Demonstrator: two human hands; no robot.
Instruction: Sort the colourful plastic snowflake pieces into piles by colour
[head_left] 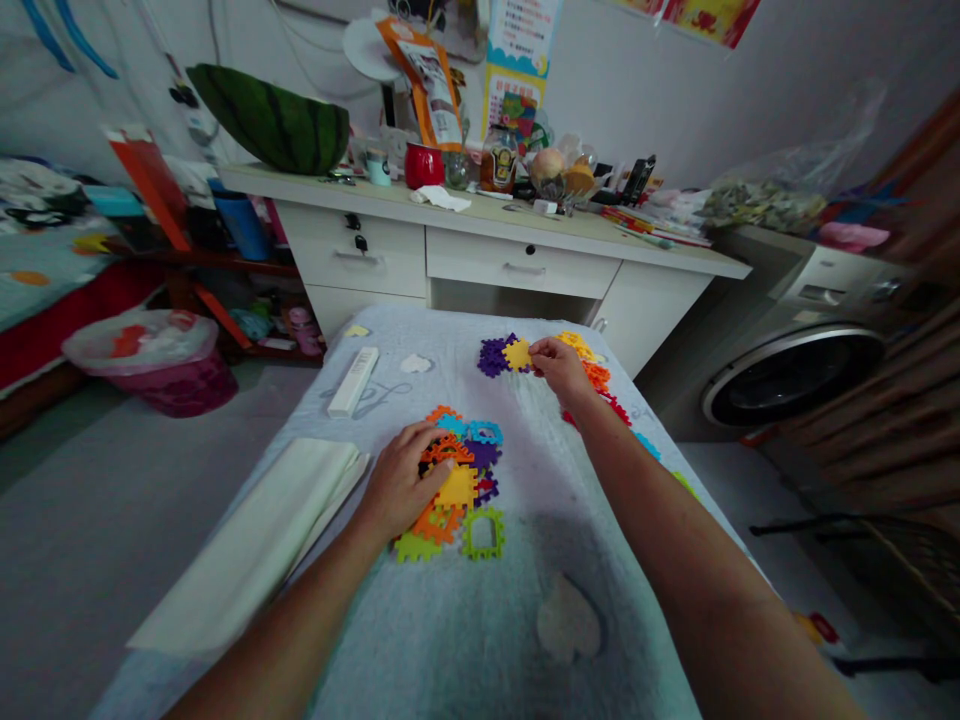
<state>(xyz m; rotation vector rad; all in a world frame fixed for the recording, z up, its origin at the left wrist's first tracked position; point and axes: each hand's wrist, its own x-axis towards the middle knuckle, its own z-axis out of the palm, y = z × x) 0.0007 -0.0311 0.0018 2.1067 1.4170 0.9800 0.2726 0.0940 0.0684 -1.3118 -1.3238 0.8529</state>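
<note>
Between the fingertips of my right hand [561, 368] is a yellow square piece with notched edges [517, 354]. It is beside a cluster of purple notched pieces [493, 357], partly overlapping them in view. My left hand [405, 478] rests at the left side of a mixed pile, thumb and fingers apart over orange pieces [450, 450]. That pile also shows a yellow piece [456, 487], a blue ring-like piece [485, 432] and a green frame-shaped piece [484, 534]. Orange pieces [596, 376] and yellow pieces [580, 346] lie beyond my right hand, partly hidden by it.
A light blue cloth [517, 620] covers the work surface. On its left lie a white box [353, 382] and a folded cream cloth [247, 550]. Behind stands a white desk [480, 250] holding a cut watermelon [277, 120]. A washing machine [787, 330] stands at right, a pink bin [169, 370] at left.
</note>
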